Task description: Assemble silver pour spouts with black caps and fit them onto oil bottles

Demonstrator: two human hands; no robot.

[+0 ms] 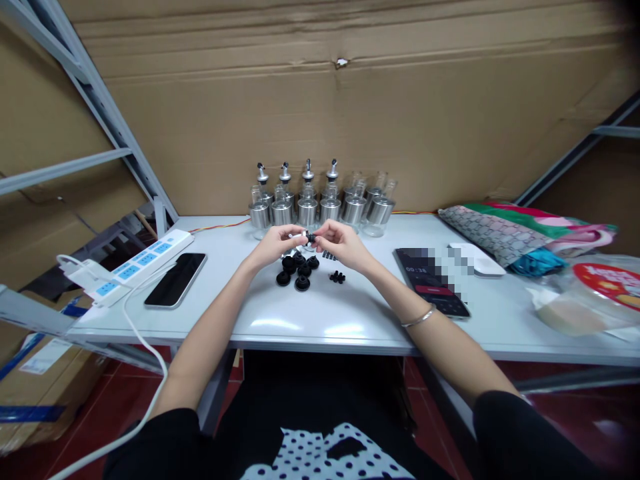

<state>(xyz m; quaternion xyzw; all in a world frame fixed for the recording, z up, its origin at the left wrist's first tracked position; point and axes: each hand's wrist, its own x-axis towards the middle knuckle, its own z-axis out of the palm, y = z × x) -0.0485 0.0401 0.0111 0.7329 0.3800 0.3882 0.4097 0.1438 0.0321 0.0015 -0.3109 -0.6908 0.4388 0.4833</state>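
Above the middle of the smooth pale-grey table (320, 320), the left hand (275, 245) and right hand (340, 243) meet fingertip to fingertip, both pinching one small black round stopper with a silvery metal end (309, 237). Just below it on the tabletop lies a cluster of matt black, disc-shaped rubber stoppers (297, 270); a smaller black ribbed piece (337, 277) sits beside them. Behind stand glass bottles with shiny steel collars and spouts (320, 203). A glossy black phone (176, 280) lies left.
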